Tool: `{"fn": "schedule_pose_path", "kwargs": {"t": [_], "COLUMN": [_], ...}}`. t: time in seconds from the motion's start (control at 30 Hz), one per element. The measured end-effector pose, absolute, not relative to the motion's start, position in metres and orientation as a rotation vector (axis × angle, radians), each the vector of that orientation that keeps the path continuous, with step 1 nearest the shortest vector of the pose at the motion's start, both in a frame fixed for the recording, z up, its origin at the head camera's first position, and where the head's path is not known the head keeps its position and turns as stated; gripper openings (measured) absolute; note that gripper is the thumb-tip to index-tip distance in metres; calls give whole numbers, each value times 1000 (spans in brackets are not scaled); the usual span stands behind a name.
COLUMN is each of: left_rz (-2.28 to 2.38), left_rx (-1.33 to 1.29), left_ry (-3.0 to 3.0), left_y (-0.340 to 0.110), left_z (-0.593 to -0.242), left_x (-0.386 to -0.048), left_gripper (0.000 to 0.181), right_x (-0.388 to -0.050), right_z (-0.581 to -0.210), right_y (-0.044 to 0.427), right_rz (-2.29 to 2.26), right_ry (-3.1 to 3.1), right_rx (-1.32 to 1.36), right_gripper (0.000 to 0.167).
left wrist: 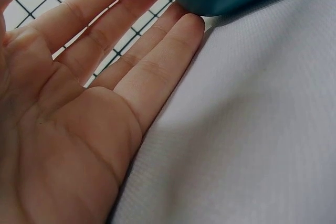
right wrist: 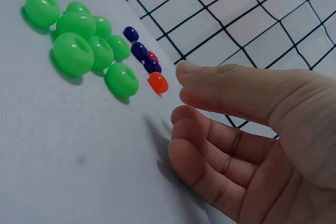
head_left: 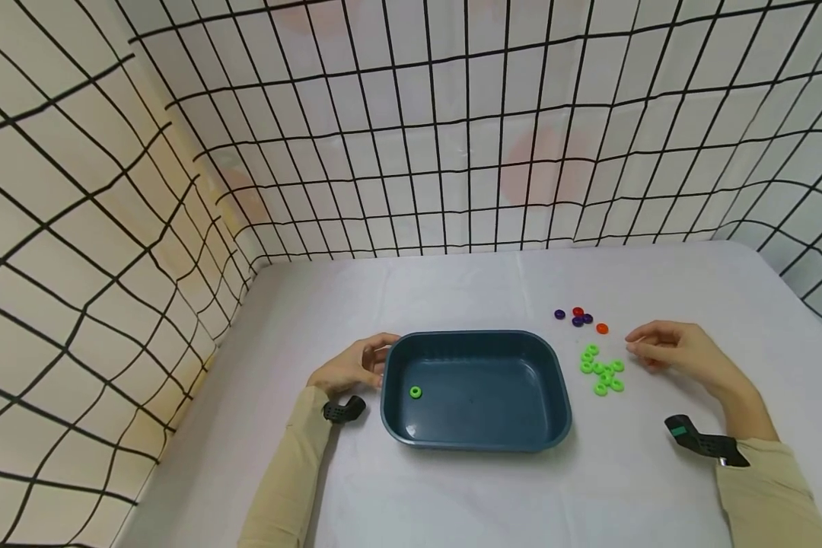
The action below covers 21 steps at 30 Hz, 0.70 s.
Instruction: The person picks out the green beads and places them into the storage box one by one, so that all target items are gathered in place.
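Running up the left side is a black grid (head_left: 65, 348) of slightly wavy lines with pale sheeting behind it, and it carries on across the back. Next along is a beige fabric sleeve (head_left: 284, 472), then a chunky black wrist gadget (head_left: 344, 410) and the left hand (head_left: 349, 367). Its grip is pretty relaxed, fingers mostly straight and a bit spread, with the tips up against the bin's left end.

The bin (head_left: 493, 396) is dark blue-green, smooth and kinda shiny, a rounded rectangle with a rolled-looking rim. It sits on the table (head_left: 438, 495), which has a white, finely woven cloth over it. One lone green ring (head_left: 415, 393) lies flat on the bin floor, over toward the left, hole facing up.

Just right of the bin there's a loose bunch of fat, glossy green rings (head_left: 599, 368), some touching. A bit behind them are three purple beads (head_left: 559, 314), a red bead (head_left: 578, 311) and, furthest right of those, an orange bead (head_left: 602, 329).

Right next to the beads is the right hand (head_left: 688, 354): loose grip, fingers softly bent, slight gap between the upper ones and the rest. Can't tell if it's touching the cloth.
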<state>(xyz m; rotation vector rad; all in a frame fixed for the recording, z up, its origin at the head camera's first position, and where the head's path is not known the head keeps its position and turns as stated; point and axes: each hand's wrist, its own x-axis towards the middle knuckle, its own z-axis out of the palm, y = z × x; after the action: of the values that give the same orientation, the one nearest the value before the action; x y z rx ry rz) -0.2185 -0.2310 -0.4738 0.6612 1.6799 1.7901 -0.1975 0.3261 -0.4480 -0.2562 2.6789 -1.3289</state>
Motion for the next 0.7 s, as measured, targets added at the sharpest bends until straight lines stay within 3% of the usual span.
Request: {"fn": "schedule_pose_path", "kwargs": {"t": [0.3,0.7], "left_rz": [1768,1774], "left_rx": [684,670], "left_ry": [1722,1707], "left_y": [-232,-232], "left_z": [-473,-474], "left_x": [-218,-219], "left_gripper": [89,87], "right_x": [-197,-195], "right_z": [-449,-454], "right_y": [326,326], "right_rz": [-1234,-1161], "right_ry": [2674,2697], "right_rx": [-283,-500], "right_gripper": [41,27]}}
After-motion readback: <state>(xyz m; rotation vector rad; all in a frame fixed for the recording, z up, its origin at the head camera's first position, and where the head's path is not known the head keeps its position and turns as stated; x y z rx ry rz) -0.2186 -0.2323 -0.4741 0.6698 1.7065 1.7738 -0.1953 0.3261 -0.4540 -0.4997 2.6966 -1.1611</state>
